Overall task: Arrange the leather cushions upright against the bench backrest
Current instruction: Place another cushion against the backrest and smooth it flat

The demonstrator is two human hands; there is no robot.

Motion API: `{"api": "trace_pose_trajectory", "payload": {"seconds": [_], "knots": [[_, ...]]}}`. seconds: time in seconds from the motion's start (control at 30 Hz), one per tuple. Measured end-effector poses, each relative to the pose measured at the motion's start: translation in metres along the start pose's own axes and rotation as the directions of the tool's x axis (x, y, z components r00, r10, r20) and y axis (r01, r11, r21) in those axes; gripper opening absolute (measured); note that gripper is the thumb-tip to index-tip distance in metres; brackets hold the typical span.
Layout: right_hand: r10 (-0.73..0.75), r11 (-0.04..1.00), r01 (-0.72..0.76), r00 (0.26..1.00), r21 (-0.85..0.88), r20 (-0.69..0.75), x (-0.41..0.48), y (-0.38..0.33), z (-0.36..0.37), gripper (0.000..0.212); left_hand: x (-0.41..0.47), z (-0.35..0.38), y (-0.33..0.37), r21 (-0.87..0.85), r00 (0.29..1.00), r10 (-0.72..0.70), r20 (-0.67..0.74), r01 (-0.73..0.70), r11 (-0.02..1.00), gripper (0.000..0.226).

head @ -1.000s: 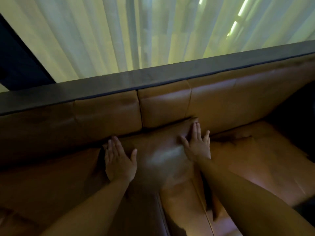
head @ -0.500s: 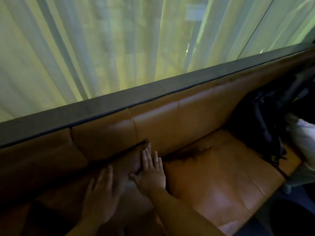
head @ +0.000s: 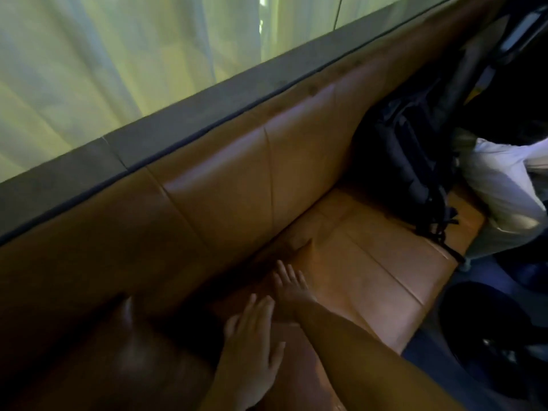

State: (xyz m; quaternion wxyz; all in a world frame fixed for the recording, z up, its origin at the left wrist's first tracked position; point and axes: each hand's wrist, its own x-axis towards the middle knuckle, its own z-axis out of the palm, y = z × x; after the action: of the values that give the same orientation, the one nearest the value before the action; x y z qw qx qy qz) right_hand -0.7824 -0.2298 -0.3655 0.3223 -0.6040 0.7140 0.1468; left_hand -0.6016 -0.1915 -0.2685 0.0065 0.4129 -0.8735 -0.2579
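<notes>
Bench backrest (head: 225, 185): tan leather panels with vertical seams, running diagonally from the lower left of the frame to the upper right, capped by a dark grey ledge (head: 166, 134). Pale, sheer curtain (head: 118, 54) fills the upper left behind the ledge.

Bench seat (head: 370, 262): tan leather, seamed into panels, centre right of the frame, lit brighter than the rest.

Leather cushion (head: 142, 351): brown, lower left of the frame, lying low on the seat at the foot of the backrest; one raised corner catches light near lower centre-left. The area is dark and blurred, so its exact tilt and whether it leans on the backrest cannot be told.

Left hand (head: 252, 339): lower centre, fingers spread and extended, palm down, flat on the brown leather surface; grasping nothing.

Right hand (head: 289, 287): just above and right of the left hand, forearm crossing from the lower right; fingers straight and together, pointing toward the crease where seat meets backrest, flat against the leather, holding nothing.

Black backpack (head: 409, 161): right of centre, standing on the seat against the backrest, straps hanging over the seat edge.

White and beige cloth (head: 504, 185): right edge, beside the backpack; appears to be another person's clothing.
</notes>
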Motion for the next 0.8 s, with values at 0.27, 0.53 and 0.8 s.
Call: {"api": "trace_pose_trajectory", "payload": {"seconds": [0.27,0.53,0.8], "knots": [[0.017,0.951,0.096,0.933,-0.293,0.361,0.047,0.026,-0.073,0.155,0.051,0.024,-0.009,-0.031,0.91,-0.31,0.276,0.331,0.943,0.072],[-0.111,0.899,0.234,0.939,-0.369,0.325,0.008,0.016,-0.081,0.081,0.082,-0.031,-0.015,0.233,0.859,-0.279,0.429,0.194,0.953,0.143],[-0.355,0.861,0.406,0.911,-0.306,0.208,-0.003,-0.039,-0.178,0.107,0.094,-0.118,-0.046,0.296,0.827,-0.415,0.379,0.317,0.901,0.128]]}}
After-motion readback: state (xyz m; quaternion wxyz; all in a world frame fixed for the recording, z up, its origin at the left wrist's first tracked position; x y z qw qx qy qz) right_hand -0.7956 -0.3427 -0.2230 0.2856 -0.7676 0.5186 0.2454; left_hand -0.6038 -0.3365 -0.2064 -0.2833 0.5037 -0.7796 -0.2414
